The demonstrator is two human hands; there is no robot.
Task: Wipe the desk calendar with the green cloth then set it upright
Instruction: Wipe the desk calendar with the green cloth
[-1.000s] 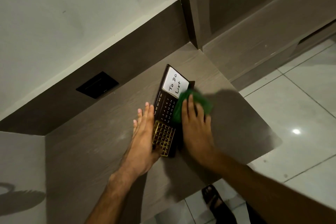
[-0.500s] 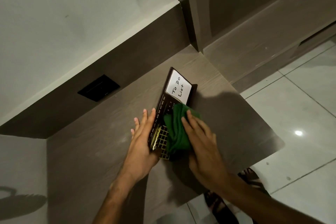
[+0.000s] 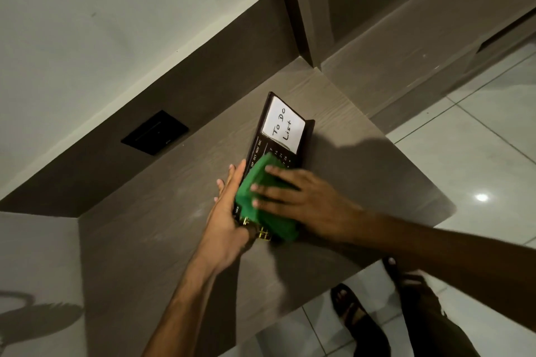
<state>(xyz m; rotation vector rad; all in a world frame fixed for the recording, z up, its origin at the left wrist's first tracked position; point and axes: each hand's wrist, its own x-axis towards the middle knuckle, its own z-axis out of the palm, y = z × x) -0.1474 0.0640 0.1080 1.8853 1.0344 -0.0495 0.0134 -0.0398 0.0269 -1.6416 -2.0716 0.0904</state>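
Calendar (image 3: 282,136): lying flat on the desk (image 3: 362,165), near the back wall; dark face up, white "To Do List" note at its far end, month labels along the left edge, gold grid at the near end.
Cloth (image 3: 262,200): green, folded into a pad, covering the calendar's middle and near part.
Right hand (image 3: 307,203): flat, palm down, fingers spread on the cloth, pressing it to the face; grips nothing.
Left hand (image 3: 229,220): open, laid along the calendar's left edge, thumb at the near corner; bracing, not clasping.
Step in hand: wiping, judged mid-way; far end with the note not yet under the cloth.
Doing it well: keep pressure even, pad flat, strokes running lengthwise; go light over the note, which may lift or smear.
Brace: left hand should hold firm so the calendar does not skate on the smooth desk.
Risk: cloth bunching at the near corner.
Left to do: stand it upright.
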